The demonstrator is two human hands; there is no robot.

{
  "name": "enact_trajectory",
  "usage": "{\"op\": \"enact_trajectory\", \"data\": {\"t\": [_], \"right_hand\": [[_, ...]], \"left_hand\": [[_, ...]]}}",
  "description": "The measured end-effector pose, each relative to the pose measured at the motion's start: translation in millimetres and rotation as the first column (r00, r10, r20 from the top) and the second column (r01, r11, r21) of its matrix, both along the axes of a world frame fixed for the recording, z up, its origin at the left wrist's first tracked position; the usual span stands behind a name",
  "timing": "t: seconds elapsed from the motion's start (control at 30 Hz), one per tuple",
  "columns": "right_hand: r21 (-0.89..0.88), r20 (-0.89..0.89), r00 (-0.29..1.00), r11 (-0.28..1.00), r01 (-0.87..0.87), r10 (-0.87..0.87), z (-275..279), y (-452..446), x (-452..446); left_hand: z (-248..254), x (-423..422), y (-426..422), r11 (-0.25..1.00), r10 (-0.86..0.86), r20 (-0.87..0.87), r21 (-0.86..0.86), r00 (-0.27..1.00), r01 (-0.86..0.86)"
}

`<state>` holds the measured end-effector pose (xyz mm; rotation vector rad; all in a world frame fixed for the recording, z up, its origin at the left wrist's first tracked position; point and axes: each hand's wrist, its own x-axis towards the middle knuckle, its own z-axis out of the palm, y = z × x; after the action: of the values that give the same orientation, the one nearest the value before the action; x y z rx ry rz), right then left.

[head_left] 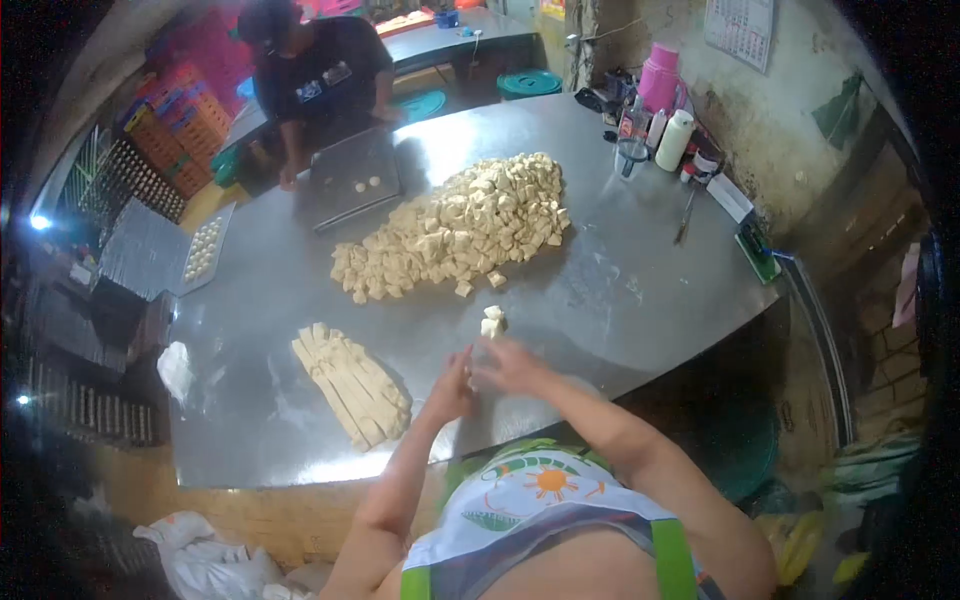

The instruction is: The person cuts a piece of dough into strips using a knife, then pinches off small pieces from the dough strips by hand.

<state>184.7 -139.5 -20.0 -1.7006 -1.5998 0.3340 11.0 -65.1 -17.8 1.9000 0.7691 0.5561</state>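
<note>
Dough pieces (491, 324), small stack, on steel table (630, 320), just beyond right hand's (510, 368) fingertips, inboard of near edge. Right fingers extended, left hand (455, 390) partly curled right beside it. Can't tell if either pinches anything, or if the right touches the dough. Cut dough strips (350, 385) left of hands, by near edge. Big dough heap (465, 228) mid-table toward far edge. Dark tray (340, 192) at far edge, two dough balls (368, 184) on it, another person (325, 85) behind. Bottles (674, 140) at far right corner.
</note>
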Motion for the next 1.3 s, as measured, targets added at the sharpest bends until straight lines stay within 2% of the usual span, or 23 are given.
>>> {"op": "enact_trajectory", "data": {"t": [0.07, 0.13, 0.17, 0.27, 0.33, 0.4, 0.47, 0.53, 0.6, 0.67, 0.8, 0.87, 0.9, 0.93, 1.0, 1.03, 1.07, 1.1, 1.13, 1.17, 1.2, 1.23, 1.3], "right_hand": [[-0.041, -0.142, 0.985, 0.994, -0.1, 0.094, 23.9, 1.7, -8.0], [0.023, -0.319, 0.936, 0.988, -0.15, 0.149, 30.9, -2.0, -20.9], [0.024, -0.318, 0.937, 0.989, -0.147, 0.147, 31.5, 2.8, -25.1], [0.135, -0.214, 0.977, 0.991, 0.012, 0.017, 23.7, 9.3, -24.4], [-0.4, 0.051, 0.977, 0.893, 0.209, -0.206, 3.1, 11.7, -6.8], [-0.507, 0.069, 0.956, 0.815, 0.28, -0.285, -6.9, 20.6, 16.7], [-0.625, 0.085, 0.932, 0.71, 0.324, -0.351, -21.0, 5.5, 17.1], [-0.036, 0.152, 0.954, 0.963, 0.268, -0.26, -26.2, -5.1, 12.2], [-0.029, 0.001, 0.992, 0.991, 0.128, -0.128, -14.2, -3.1, 1.8], [-0.135, -0.431, 0.892, 0.968, -0.209, 0.133, -5.1, -4.9, -8.9], [0.059, -0.422, 0.897, 0.992, -0.116, 0.13, 29.6, 0.5, -18.1], [-0.036, -0.278, 0.956, 0.995, 0.089, -0.095, 28.9, 1.5, -16.5], [-0.035, -0.281, 0.955, 0.996, 0.087, -0.094, 21.7, 4.6, -9.4], [-0.233, -0.171, 0.977, 0.969, 0.085, -0.127, 11.1, 11.0, 2.7], [-0.412, -0.058, 0.988, 0.905, 0.108, -0.144, 0.1, 18.7, 25.9], [-0.515, -0.115, 0.972, 0.849, 0.12, -0.207, -0.5, 18.6, 37.1], [-0.618, -0.169, 0.947, 0.778, 0.115, -0.275, -4.3, 13.0, 39.2], [-0.621, -0.168, 0.946, 0.776, 0.116, -0.276, -5.9, 7.5, 39.2], [-0.371, -0.084, 0.983, 0.92, 0.123, -0.165, -5.5, 5.6, 38.0], [-0.103, 0.02, 0.996, 0.991, 0.083, -0.082, -7.8, -0.7, 30.9], [-0.104, 0.021, 0.996, 0.991, 0.087, -0.085, 0.7, -6.6, 18.8], [-0.171, -0.145, 0.989, 0.985, 0.005, -0.03, 20.0, -9.3, 5.2], [-0.224, -0.307, 0.952, 0.972, -0.074, 0.002, 28.8, -2.3, -3.2]], "left_hand": [[-0.3, 11.8, 3.4, 0.886, -0.072, 0.205, 0.462, 0.976, -0.032], [-16.2, 2.7, 14.7, 0.966, -0.094, 0.13, 0.251, 0.987, 0.059], [-23.3, -0.1, 24.3, 0.991, -0.129, 0.066, 0.042, 0.989, 0.126], [-21.4, 7.0, 7.6, 0.994, -0.067, -0.186, -0.092, 0.98, 0.05], [5.4, 6.2, -7.5, 0.979, -0.189, -0.349, 0.0, 0.918, 0.202], [20.4, 8.0, -7.3, 0.926, -0.278, -0.512, 0.081, 0.812, 0.369], [20.7, -1.3, -14.1, 0.934, -0.357, -0.038, -0.031, 0.933, 0.356], [-24.9, -2.7, 9.7, 0.973, -0.216, -0.029, -0.087, 0.976, 0.213], [-29.5, -1.0, 12.9, 0.986, -0.089, -0.034, -0.143, 0.995, 0.083], [8.6, 11.9, 1.7, 0.958, -0.097, 0.276, 0.287, 0.956, 0.014], [4.2, 13.2, 16.4, 0.979, -0.186, 0.213, 0.126, 0.959, 0.162], [6.9, 23.0, 0.5, 0.971, -0.023, -0.254, -0.237, 0.967, -0.039], [-0.4, 29.4, -13.3, 0.979, 0.062, -0.236, -0.175, 0.97, -0.106], [-1.9, 24.4, -17.7, 0.979, 0.068, -0.238, -0.173, 0.969, -0.112], [-1.0, 16.8, -17.1, 0.909, -0.204, -0.29, 0.298, 0.935, 0.291], [2.2, 17.9, -16.3, 0.905, -0.215, -0.294, 0.299, 0.931, 0.304], [4.2, 14.0, -19.5, 0.916, -0.267, -0.084, 0.287, 0.96, 0.28], [5.8, 13.1, -20.9, 0.931, -0.291, 0.14, 0.271, 0.947, 0.246], [1.2, 11.6, -10.5, 0.931, -0.285, 0.144, 0.276, 0.948, 0.238], [-9.3, 3.7, 2.9, 0.979, -0.187, 0.028, 0.089, 0.982, 0.184], [-23.3, -1.4, 16.6, 0.99, -0.114, -0.103, -0.09, 0.988, 0.105], [-41.1, -3.5, 24.6, 0.924, -0.186, -0.037, 0.333, 0.982, 0.188], [-20.3, 14.1, 19.8, 0.949, -0.185, 0.115, 0.279, 0.976, 0.147]]}}
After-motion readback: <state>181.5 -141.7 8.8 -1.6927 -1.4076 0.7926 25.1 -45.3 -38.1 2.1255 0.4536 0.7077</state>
